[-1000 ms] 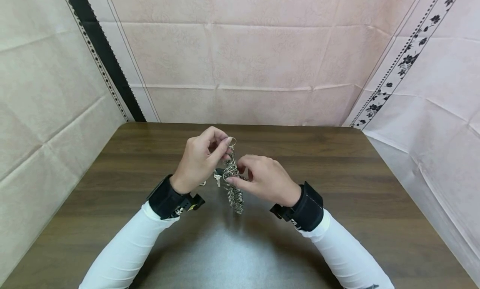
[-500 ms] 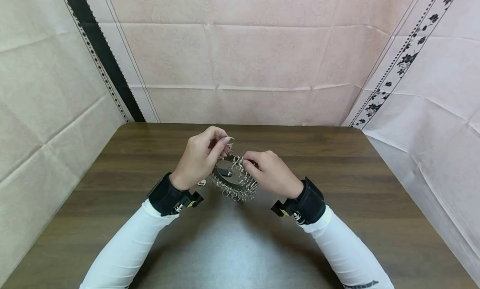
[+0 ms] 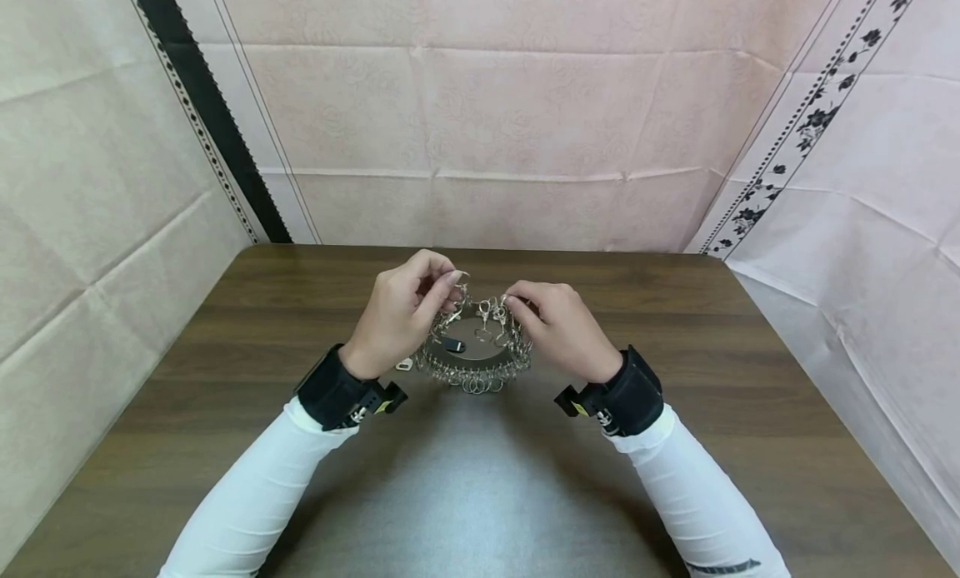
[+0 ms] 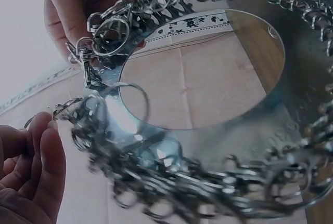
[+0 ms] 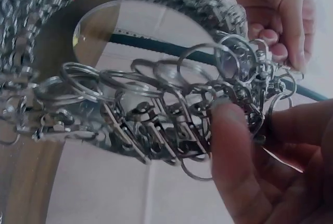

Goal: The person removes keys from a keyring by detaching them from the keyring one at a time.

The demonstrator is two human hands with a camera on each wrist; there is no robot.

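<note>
A broad clear ring (image 3: pixel 468 363) is crowded around its edge with silver key rings (image 4: pixel 112 36) on swivel clasps. Tilted, it stands between both hands close over the table. At its upper left, my left hand (image 3: pixel 401 316) pinches one key ring with a clasp between thumb and fingertips. On the opposite side, the thumb and fingers of my right hand (image 3: pixel 562 328) pinch the bunched clasps (image 5: pixel 179 115) at the edge. Through the ring's opening shows a small black fob (image 3: pixel 452 345).
The brown wooden table (image 3: pixel 375 495) has a grey sheen near its front. Beside the clear ring lies a small silvery piece (image 3: pixel 405 365). A pale patterned cloth (image 3: pixel 480 120) hangs behind the table and along both sides.
My right hand has moved right and away from the body, turning the clear ring from edge-on to facing up, so its opening shows. My left hand stays nearly in place with its key ring.
</note>
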